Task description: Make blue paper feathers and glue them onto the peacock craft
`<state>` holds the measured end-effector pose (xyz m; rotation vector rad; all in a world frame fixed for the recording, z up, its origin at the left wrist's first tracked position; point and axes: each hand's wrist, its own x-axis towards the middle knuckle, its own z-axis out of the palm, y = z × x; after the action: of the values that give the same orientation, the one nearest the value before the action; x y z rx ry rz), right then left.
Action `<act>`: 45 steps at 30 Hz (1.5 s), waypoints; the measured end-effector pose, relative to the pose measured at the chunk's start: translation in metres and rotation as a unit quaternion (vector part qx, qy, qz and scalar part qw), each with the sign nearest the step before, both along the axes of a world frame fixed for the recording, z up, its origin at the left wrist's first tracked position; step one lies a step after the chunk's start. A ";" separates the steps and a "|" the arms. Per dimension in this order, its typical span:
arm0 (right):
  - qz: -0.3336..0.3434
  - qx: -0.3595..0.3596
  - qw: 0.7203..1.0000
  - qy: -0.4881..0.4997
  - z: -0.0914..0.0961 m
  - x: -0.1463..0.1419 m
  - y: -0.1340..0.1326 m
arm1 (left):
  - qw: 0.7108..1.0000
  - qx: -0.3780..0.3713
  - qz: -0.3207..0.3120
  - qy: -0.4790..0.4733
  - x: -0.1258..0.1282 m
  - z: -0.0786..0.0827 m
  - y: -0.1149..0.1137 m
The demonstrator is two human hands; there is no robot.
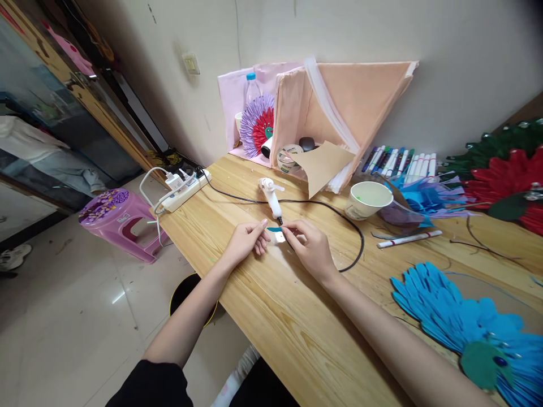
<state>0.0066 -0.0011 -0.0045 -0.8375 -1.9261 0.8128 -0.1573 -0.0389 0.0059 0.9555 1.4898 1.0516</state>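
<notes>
Above the wooden table (258, 305), inward from the edge that the left forearm crosses, a small blue-green strip (275, 229) is held between the hands: the left hand (247, 240) pinches one end, and the right hand (311, 247) has its fingertips closed on the other. The step seems to be handling this strip near the white glue gun (271, 200), so the next move calls for light, steady pinches.

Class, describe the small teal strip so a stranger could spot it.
On the wooden table, find the white glue gun. Just below it in view, the teal strip spans the fingertips of left hand and right hand. Its colour sets it apart from the white gun and black cable.
</notes>
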 end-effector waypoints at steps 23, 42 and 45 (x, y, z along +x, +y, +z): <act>-0.018 -0.064 0.997 0.046 0.000 0.003 0.003 | 0.985 0.116 0.121 -0.027 -0.012 0.001 0.000; -0.051 -0.044 0.989 -0.128 -0.007 -0.051 0.067 | 0.976 0.131 0.176 -0.016 -0.019 0.004 0.000; -0.055 -0.009 0.982 -0.181 -0.004 -0.056 0.067 | 0.970 0.142 0.196 0.000 -0.018 0.004 0.000</act>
<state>-0.0493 0.0659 -0.0087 -1.1575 -2.1644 0.6446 -0.1754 -0.0388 0.0097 0.8710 1.5936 1.5828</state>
